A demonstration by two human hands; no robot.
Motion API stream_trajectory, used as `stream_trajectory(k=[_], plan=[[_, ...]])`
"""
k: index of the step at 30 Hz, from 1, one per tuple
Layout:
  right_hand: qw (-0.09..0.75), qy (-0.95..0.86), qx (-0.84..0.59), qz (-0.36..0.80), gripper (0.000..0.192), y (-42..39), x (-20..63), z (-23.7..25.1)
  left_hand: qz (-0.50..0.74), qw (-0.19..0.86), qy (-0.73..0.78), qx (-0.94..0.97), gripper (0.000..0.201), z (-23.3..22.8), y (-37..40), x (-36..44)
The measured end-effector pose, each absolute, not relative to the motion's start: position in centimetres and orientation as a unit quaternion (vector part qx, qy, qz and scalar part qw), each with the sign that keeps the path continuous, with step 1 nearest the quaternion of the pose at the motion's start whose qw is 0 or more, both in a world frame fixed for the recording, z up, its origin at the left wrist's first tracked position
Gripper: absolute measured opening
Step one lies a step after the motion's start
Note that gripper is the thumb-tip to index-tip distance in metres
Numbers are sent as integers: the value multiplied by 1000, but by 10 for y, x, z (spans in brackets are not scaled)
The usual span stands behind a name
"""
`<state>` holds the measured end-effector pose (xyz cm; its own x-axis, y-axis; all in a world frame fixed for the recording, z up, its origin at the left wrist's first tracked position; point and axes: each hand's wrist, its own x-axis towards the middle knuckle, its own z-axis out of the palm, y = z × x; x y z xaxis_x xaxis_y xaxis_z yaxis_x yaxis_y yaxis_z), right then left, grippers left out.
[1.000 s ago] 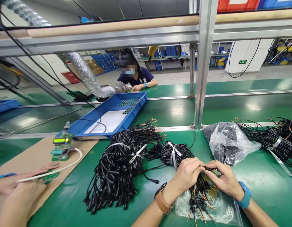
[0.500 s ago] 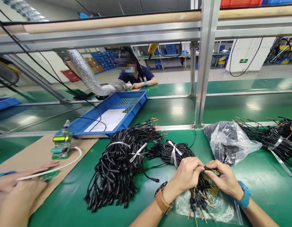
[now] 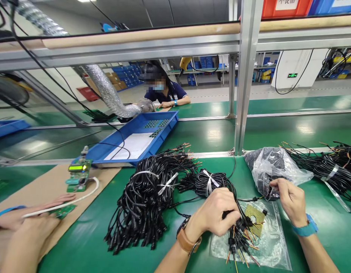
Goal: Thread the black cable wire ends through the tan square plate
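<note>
Green bench (image 3: pixel 87 242), big black cable heap (image 3: pixel 147 201) left of centre. Clear plastic bag (image 3: pixel 277 168) of black parts at right; right hand (image 3: pixel 289 199) half-curled, fingertips at its mouth, grip on contents unclear. Left hand (image 3: pixel 216 212) fisted tight around small cable bundle (image 3: pixel 239 235), coloured ends on flat clear sleeve (image 3: pixel 273 250).

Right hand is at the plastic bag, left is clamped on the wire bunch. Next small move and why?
Probably pinch one black piece out of the clear plastic bag with the right hand. Its fingertips already sit at the bag's open mouth, holding nothing clearly visible, while the left hand grips the bunch of short black cables over the flat bag, apparently waiting.
</note>
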<state>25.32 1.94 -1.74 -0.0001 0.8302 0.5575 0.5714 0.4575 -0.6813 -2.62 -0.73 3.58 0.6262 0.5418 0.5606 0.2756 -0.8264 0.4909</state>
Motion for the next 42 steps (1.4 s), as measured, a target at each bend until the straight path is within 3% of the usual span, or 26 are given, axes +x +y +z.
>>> stream_trajectory(k=[3, 6, 9, 12, 15, 19, 24, 29, 35, 39, 42], plan=[[380, -733, -564, -2, 36, 34, 261, -31, 336, 135, 275, 891, 37, 42, -6, -28], [299, -768, -564, -56, 38, 40, 261, -42, 280, 75, 355, 889, 28, 51, -1, -17], [278, -784, -552, -56, 37, 40, 262, -46, 155, 29, 449, 879, 19, 64, 17, 6], [269, -796, -540, -48, 37, 40, 265, -45, 16, 40, 563, 826, 25, 71, 55, 35], [258, -802, -537, -42, 34, 41, 268, -44, -51, 87, 614, 783, 15, 62, 100, 62], [248, -807, -536, -27, 24, 44, 270, -44, -102, 126, 666, 728, 23, 42, 135, 84], [253, -802, -541, -17, 13, 45, 271, -45, -112, 138, 684, 708, 30, 27, 136, 86], [258, -800, -541, -14, 14, 43, 269, -45, -96, 146, 676, 716, 28, 30, 129, 87], [268, -793, -546, -23, 17, 44, 267, -45, 18, 115, 632, 766, 20, 55, 88, 67], [288, -782, -553, -19, 24, 45, 267, -47, 93, 102, 559, 817, 22, 53, 45, 32], [313, -765, -563, -12, 30, 44, 267, -45, 146, 125, 419, 887, 15, 35, 22, 15]])
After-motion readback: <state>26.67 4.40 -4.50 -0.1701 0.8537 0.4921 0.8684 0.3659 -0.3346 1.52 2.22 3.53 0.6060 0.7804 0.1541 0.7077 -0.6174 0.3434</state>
